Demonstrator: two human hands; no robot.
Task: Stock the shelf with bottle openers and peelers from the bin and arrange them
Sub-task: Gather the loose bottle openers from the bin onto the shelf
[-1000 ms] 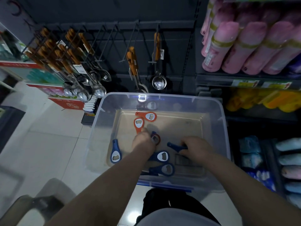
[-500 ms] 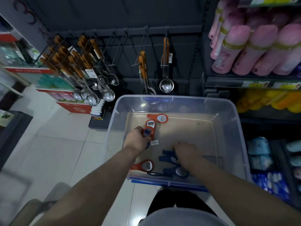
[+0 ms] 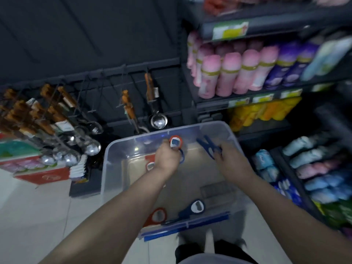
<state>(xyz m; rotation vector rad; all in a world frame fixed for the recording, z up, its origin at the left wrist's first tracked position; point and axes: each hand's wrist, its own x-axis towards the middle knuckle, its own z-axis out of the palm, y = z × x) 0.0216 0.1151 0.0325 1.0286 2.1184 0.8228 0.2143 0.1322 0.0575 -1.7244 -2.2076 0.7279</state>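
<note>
Left hand (image 3: 167, 159) is closed around a small bunch of bottle openers, an orange opener (image 3: 176, 142) sticking up above the knuckles and a blue ring (image 3: 181, 156) showing below it, all held over the far half of the clear plastic bin (image 3: 106, 162). Right hand (image 3: 231, 159) is clamped on a few blue openers (image 3: 206, 146), their handles fanning out up and to the left, above the bin's far right corner. On the bin floor, near its front edge, lie an orange opener (image 3: 157, 216) and just beside it a blue opener (image 3: 196, 206); another orange one (image 3: 149, 164) lies farther back, partly hidden behind the left wrist. Behind the bin's far rim, dark pegboard hooks carry wooden-handled ladles (image 3: 158, 119) and, to the left, spoons (image 3: 89, 145). Shelves to the right hold pink rolls (image 3: 228, 75), motion-blurred.
</note>
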